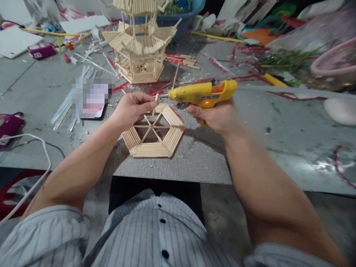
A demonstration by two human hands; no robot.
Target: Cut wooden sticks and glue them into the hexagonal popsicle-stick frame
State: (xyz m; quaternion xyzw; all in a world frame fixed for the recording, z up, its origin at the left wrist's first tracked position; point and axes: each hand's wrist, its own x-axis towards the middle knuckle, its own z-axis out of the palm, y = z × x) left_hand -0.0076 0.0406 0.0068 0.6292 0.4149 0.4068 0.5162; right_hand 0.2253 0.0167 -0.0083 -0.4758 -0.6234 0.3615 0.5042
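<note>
My right hand (215, 115) grips a yellow hot glue gun (200, 92) with a small orange light lit on its side. The nozzle points left and meets, or nearly meets, a short wooden stick (156, 99). That stick is pinched between the thumb and fingers of my left hand (136, 105). Beneath both hands a hexagonal frame of wooden sticks (151, 150) lies flat on the table, with thin spokes crossing at its centre. My left hand hides the frame's upper left part.
A tiered stick pagoda (141, 48) stands behind the frame. Left of it lie a phone (96, 100) and clear glue sticks (73, 92). Red-wrapped sticks (183, 61), a blue basin (180, 22) and a pink basket (333, 59) sit farther back. A white cable (47, 155) hangs at left.
</note>
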